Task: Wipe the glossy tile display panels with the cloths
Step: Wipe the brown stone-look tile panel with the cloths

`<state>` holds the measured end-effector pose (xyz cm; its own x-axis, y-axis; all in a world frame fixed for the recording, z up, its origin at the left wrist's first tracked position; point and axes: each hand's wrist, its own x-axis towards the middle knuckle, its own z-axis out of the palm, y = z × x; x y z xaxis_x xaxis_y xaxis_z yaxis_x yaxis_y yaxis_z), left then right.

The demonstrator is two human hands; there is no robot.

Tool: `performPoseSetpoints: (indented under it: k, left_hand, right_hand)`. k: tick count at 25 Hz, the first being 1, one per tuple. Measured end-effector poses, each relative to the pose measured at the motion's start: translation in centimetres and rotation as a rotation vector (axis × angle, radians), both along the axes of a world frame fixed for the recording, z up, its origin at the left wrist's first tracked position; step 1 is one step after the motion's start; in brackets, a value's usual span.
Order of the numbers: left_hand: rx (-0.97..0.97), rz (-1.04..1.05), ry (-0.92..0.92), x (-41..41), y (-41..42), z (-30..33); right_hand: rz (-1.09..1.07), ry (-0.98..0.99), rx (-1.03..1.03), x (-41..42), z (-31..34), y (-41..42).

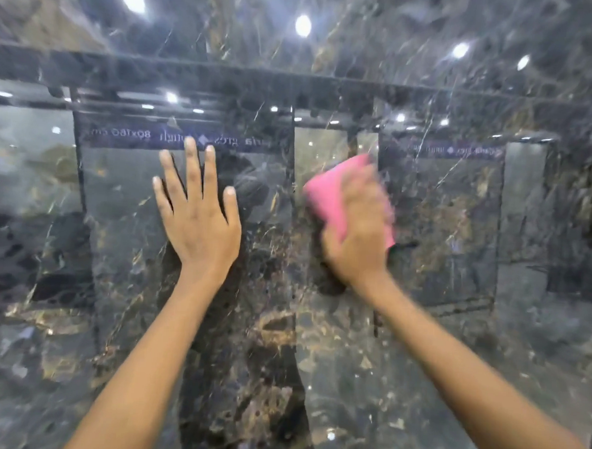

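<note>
A dark glossy marble-patterned tile panel (268, 343) fills the whole view in front of me. My left hand (199, 219) lies flat against it, fingers straight and spread, left of centre. To its right my right hand (356, 234) presses a folded pink cloth (330, 195) onto the panel; the hand is blurred by motion, and its fingers lie over the cloth. Most of the cloth shows above and to the left of the fingers, the rest is hidden under the hand.
The panel mirrors ceiling lights (303, 25), other tile displays and a reversed label strip (175, 136). A dark horizontal seam (295, 76) crosses the panel above my hands. No other objects are near.
</note>
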<state>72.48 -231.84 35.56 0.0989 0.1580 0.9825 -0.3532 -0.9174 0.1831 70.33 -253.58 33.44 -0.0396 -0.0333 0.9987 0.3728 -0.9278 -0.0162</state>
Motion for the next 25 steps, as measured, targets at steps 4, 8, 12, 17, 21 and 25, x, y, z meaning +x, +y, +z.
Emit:
performPoseSetpoints:
  k: [4, 8, 12, 17, 21, 25]
  left_hand:
    - [0.057, 0.047, 0.007, 0.5, 0.5, -0.8]
    - [0.047, 0.063, -0.017, 0.5, 0.3, -0.7]
    - [0.058, 0.054, -0.022, 0.6, 0.6, -0.9]
    - [0.057, 0.045, -0.021, 0.4, 0.7, -0.9]
    - [-0.023, -0.003, -0.007, 0.0, 0.1, -0.6]
    - [-0.141, -0.137, -0.025, -1.9, -3.9, 0.3]
  right_hand:
    - [-0.071, 0.051, -0.706, -0.3, -1.0, -2.8]
    - [0.003, 0.108, 0.638, -1.0, 11.0, -8.7]
    - [0.043, 0.078, 0.136, 0.0, 12.6, 1.9]
    - [-0.001, 0.183, -0.566, -1.2, 14.5, 0.4]
    - [0.049, 0.111, 0.373, -0.5, 13.2, -7.0]
    - [0.008, 0.117, -0.829, 0.2, -0.9, -4.3]
